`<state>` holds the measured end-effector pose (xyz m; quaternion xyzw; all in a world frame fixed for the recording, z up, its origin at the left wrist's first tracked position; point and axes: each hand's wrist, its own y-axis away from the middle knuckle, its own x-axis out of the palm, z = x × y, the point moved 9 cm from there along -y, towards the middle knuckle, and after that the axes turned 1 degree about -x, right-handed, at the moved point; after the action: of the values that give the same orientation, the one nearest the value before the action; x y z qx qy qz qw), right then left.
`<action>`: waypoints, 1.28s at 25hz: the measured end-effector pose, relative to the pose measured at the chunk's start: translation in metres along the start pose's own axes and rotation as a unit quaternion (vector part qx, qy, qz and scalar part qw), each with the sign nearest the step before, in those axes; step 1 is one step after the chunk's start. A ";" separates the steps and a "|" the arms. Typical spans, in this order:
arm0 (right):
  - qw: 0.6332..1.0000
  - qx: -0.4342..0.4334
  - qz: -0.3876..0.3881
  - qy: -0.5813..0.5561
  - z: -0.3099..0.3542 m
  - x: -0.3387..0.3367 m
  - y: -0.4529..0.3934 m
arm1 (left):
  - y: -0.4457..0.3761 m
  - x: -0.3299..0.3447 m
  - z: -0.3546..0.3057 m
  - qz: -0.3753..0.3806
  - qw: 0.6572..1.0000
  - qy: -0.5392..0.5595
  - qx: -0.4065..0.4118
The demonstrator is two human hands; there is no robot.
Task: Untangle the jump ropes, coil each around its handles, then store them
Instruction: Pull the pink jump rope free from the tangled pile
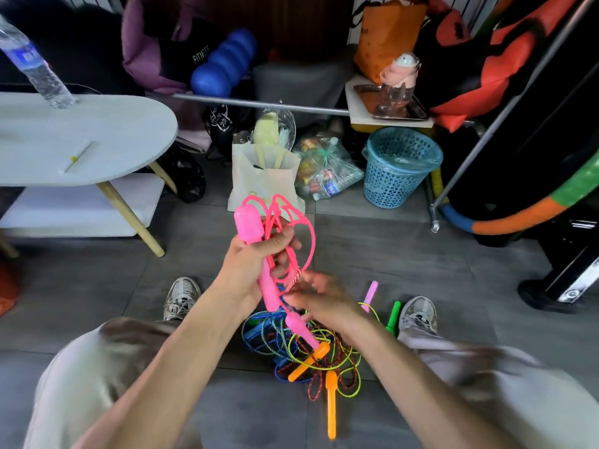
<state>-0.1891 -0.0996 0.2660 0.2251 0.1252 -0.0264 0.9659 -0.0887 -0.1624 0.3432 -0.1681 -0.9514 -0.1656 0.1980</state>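
My left hand (256, 257) grips a pink jump rope handle (248, 222) upright, with loops of pink rope (304, 234) bunched against it. My right hand (324, 296) is blurred just below and to the right, its fingers at the pink rope near the handle's lower end; whether it pinches the rope is unclear. A second pink handle (299, 328) hangs beneath. On the floor between my feet lies a tangle of ropes (291, 351) in blue, yellow-green and red, with two orange handles (331, 406), a green handle (393, 315) and a light pink handle (370, 294).
A white oval table (81, 140) with a water bottle (35, 66) stands at the left. Ahead are a white paper bag (264, 186), a clear bag of bottles (327, 170) and a blue mesh basket (398, 166). My shoes (181, 298) rest on the grey tiled floor.
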 end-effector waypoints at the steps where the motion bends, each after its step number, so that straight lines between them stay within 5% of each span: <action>1: 0.997 -0.027 -0.021 0.074 0.002 -0.004 -0.002 | 0.001 -0.002 -0.001 -0.003 1.000 -0.005 0.006; 3: 0.981 -0.074 -0.063 0.166 0.019 -0.018 0.000 | -0.001 -0.014 -0.006 -0.046 0.997 -0.044 0.031; 4: 0.985 -0.095 -0.076 0.126 0.030 -0.028 0.003 | -0.003 -0.024 -0.010 -0.085 0.992 -0.081 0.047; 6: 0.981 -0.146 -0.076 -0.102 0.053 -0.050 0.012 | -0.010 -0.048 -0.018 -0.166 0.965 -0.189 0.080; 8: 0.921 -0.203 -0.039 -0.331 0.078 -0.075 0.025 | -0.017 -0.067 -0.021 -0.216 0.926 -0.294 0.094; 10: 0.864 -0.242 -0.029 -0.440 0.092 -0.109 0.037 | -0.019 -0.085 -0.021 -0.267 0.902 -0.325 0.095; 15: 0.784 -0.285 -0.159 -0.528 0.081 -0.202 0.063 | -0.011 -0.130 -0.032 -0.400 0.866 -0.282 0.099; 21: 0.670 -0.320 -0.236 -0.627 0.031 -0.282 0.083 | 0.000 -0.177 -0.019 -0.484 0.869 -0.063 0.084; 23: 0.702 -0.296 -0.246 -0.599 0.023 -0.294 0.082 | 0.003 -0.177 -0.025 -0.470 0.876 -0.012 0.105; 26: 0.872 -0.182 -0.255 -0.376 0.035 -0.257 0.071 | 0.000 -0.143 -0.033 -0.362 0.925 -0.012 0.113; 28: 0.946 -0.148 -0.204 -0.203 0.053 -0.208 0.060 | 0.000 -0.114 -0.030 -0.285 0.951 -0.054 0.105; 32: 0.987 -0.151 -0.057 0.008 0.067 -0.123 0.048 | -0.001 -0.062 -0.006 -0.122 0.989 -0.049 0.067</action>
<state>-0.2873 -0.0867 0.3764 0.0696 0.1479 -0.0608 0.9847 -0.0335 -0.1811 0.3209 -0.0447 -0.9824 -0.1158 0.1398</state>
